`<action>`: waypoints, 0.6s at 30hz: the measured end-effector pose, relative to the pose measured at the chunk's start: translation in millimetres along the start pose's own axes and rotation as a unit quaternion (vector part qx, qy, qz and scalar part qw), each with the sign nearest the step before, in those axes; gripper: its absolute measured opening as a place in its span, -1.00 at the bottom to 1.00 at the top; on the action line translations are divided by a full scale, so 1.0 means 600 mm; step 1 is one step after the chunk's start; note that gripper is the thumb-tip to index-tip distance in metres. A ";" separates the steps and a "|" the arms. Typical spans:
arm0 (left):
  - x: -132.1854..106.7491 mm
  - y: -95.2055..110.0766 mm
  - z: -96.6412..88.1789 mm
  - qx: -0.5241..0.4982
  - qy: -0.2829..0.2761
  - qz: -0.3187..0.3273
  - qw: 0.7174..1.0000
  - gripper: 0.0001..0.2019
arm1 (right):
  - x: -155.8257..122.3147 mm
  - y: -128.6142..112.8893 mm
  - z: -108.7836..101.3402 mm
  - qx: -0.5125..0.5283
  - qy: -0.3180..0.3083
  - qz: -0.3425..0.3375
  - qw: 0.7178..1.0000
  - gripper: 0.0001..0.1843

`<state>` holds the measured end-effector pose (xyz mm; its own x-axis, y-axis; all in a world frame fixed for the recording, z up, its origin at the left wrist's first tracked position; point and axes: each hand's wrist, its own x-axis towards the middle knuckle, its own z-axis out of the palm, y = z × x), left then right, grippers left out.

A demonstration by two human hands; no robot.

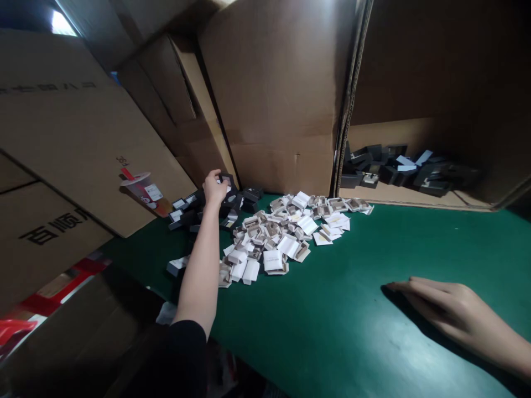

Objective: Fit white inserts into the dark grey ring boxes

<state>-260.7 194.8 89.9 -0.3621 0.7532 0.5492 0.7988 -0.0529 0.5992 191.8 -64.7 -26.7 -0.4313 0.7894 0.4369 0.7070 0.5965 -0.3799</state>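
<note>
My left hand [214, 189] reaches to the far side of the table, its thumb and fingers closed around a small black box [227, 179]. Other small black boxes [191, 200] lie piled around that hand, some with white pieces showing. Just to the right spreads a heap of small white and grey folded card inserts [271, 229]. My right hand [443, 304] rests on the green table at the right, fingers stretched loosely to the left and holding nothing visible.
A large open carton [415, 198] at the back right holds more black boxes [398, 166]. Tall cardboard boxes [277, 99] wall the back and left. One carton carries a printed drink cup [145, 190]. The green table [332, 309] ends along the lower left.
</note>
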 end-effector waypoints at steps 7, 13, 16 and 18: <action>0.003 -0.001 0.001 0.031 -0.009 0.013 0.999 -0.54 | -0.012 0.013 0.005 0.057 -0.060 0.023 0.996 -0.69; -0.028 0.084 -0.011 -0.005 -0.013 0.104 0.994 -0.61 | -0.013 0.013 0.008 0.059 -0.072 0.041 0.995 -0.71; -0.074 0.151 -0.013 -0.087 -0.144 0.187 0.968 -0.68 | -0.010 0.011 0.007 0.055 -0.066 0.038 0.996 -0.71; -0.113 0.189 -0.014 -0.084 -0.283 0.255 0.921 -0.70 | -0.007 0.008 0.004 0.050 -0.062 0.038 0.996 -0.71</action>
<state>-149.7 132.5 125.7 0.3865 0.8205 0.4212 0.6920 -0.5599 0.4557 195.6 -65.1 -32.4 -0.4493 0.8408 0.3021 0.6833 0.5412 -0.4901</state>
